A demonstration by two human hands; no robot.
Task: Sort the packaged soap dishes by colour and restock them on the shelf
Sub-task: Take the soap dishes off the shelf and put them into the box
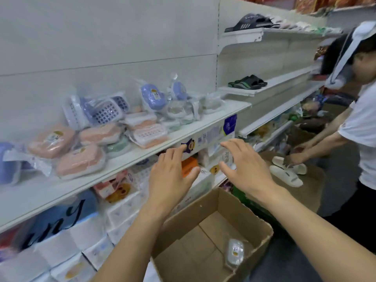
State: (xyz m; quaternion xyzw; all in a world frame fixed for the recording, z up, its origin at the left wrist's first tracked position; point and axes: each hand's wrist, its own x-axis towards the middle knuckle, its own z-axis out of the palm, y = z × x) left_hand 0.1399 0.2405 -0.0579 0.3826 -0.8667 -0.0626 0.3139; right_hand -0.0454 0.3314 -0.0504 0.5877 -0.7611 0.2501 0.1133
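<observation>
Pink, blue and clear bagged soap dishes (67, 151) lay heaped on the shelf (130, 159) while both hands, left hand (171, 176) and right hand (244, 165), hovered empty with fingers spread.

1. Both hands empty, fingers spread, held in front of the shelf (130, 159) edge: left hand (173, 176), right hand (242, 165).
2. Shelf holds bagged soap dishes: pink soap dishes (79, 161) at left front, blue soap dishes (152, 96) at back, clear ones to the right.
3. Open cardboard box (213, 202) below the hands; one clear packaged soap dish (235, 251) lies inside.
4. Another person at right handles white slippers (286, 171).
</observation>
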